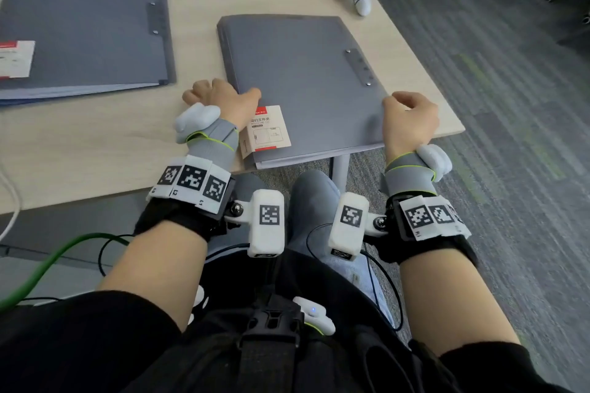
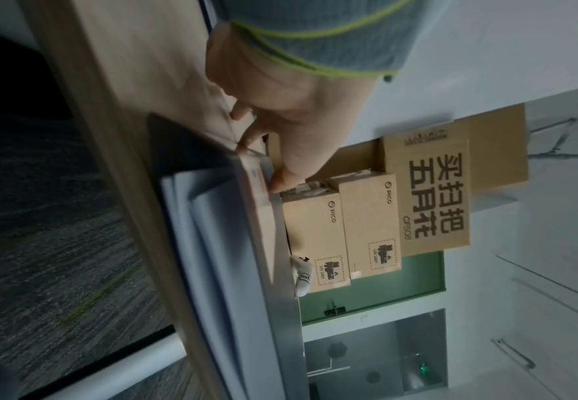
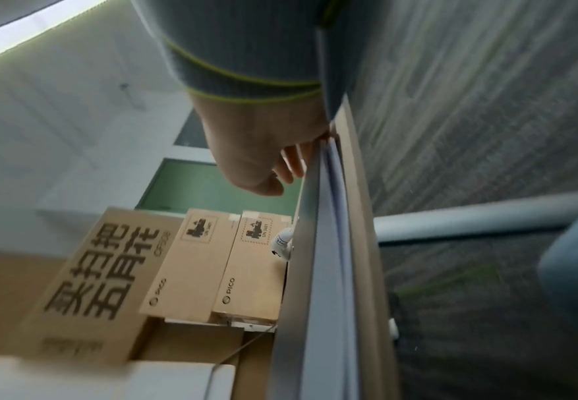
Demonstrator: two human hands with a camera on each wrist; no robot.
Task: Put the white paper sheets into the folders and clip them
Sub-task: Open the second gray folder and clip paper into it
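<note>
Head view: closed grey folder [image 1: 300,80] at counter [image 1: 95,143] near-right corner, overhanging near edge. Left hand [image 1: 223,99] and right hand [image 1: 408,118] fingers curl on its side edges. Looks light, flexible, slick; best gripped at edges.

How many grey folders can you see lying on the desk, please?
2: one folder near the desk's right edge, held by both hands, and a second folder at the far left. Others outside the frame cannot be excluded.

floor: grey striped carpet [image 1: 498,80]; desk: light wood [image 1: 95,143]; behind: cardboard boxes [image 2: 427,194]; green panel [image 2: 383,287]
</note>
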